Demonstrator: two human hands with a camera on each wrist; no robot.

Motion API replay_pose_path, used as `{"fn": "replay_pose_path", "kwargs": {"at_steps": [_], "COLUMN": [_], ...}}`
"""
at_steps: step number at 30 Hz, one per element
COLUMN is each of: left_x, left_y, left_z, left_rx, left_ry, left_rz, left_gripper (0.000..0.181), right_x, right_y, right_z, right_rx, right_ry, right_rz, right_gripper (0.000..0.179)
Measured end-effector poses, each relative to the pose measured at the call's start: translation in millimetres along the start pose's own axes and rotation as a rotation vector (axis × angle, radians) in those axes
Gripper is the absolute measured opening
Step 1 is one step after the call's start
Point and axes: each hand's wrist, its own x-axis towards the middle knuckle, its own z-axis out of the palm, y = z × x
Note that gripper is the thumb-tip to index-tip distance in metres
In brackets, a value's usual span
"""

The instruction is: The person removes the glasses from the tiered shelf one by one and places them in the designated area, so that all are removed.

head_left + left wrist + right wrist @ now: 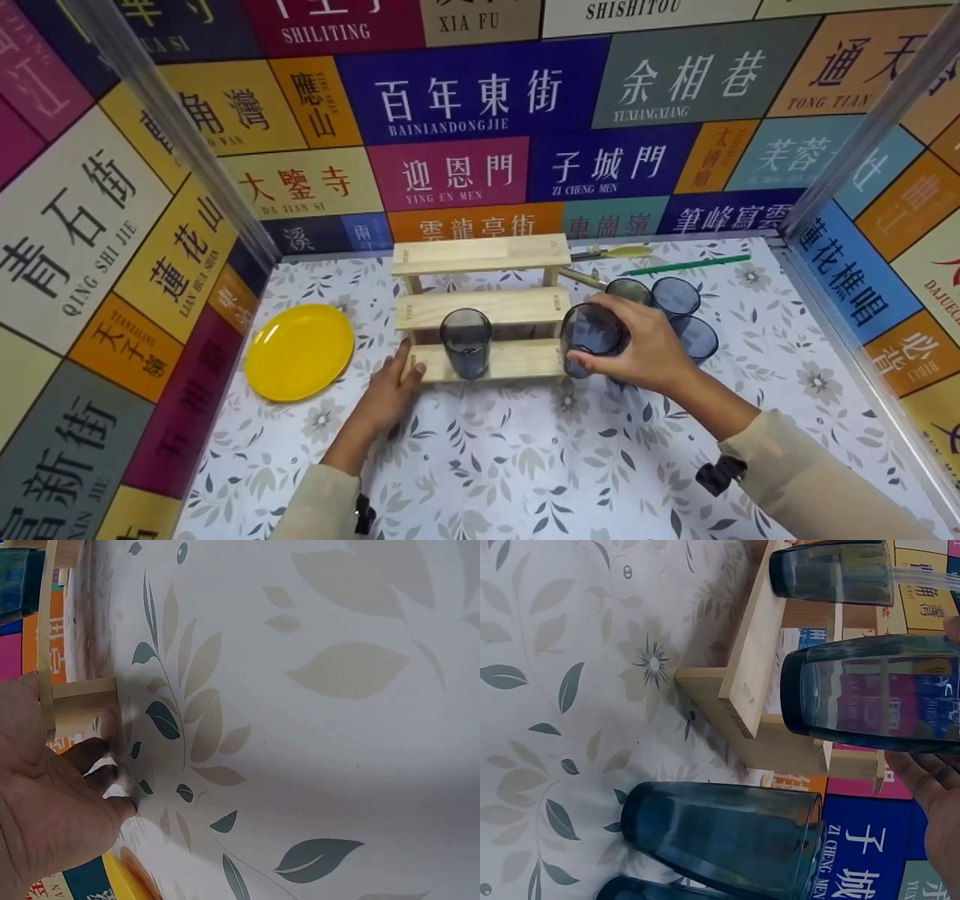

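Note:
A three-step wooden rack [480,255] stands on the patterned tabletop. One dark, see-through drinking glass [466,345] sits upright on its lowest step. At the left end of that step my left hand [390,386] grips the rack, thumb at the front and fingers along the side; in the left wrist view, part of the rack is cut off. My right hand [637,337] holds another such glass [877,694] by its upper part, just off the rack's right end. The right wrist view shows its base raised above the table, with a standing glass [720,832] nearby.
Behind and right of my right hand are several more glasses [675,295], partly hidden by it. A yellow plate [300,352] lies left of the rack. A long green stick [690,265] and a yellow-ended utensil [626,252] lie at the back. Printed walls [480,90] enclose the table.

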Motion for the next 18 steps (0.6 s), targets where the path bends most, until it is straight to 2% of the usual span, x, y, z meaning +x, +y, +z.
{"fn": "replay_pose_path", "kwargs": {"at_steps": [7, 12, 18], "left_x": [0.2, 0.6, 1.2], "left_y": [-2.0, -1.9, -2.1], "left_z": [0.3, 0.5, 1.1], "left_rx": [0.001, -0.003, 0.003], "left_ry": [-0.008, -0.012, -0.005], "left_rz": [0.000, -0.018, 0.014], "left_gripper": [0.075, 0.075, 0.074], "right_x": [-13.3, -20.5, -32.7], "right_y": [0.7, 3.5, 10.0], "right_z": [-8.5, -12.9, -17.4], "right_rx": [0.011, 0.020, 0.010], "right_ry": [-0.030, -0.026, -0.010], "right_rz": [0.058, 0.031, 0.023], "right_gripper": [0.081, 0.080, 0.081]}}
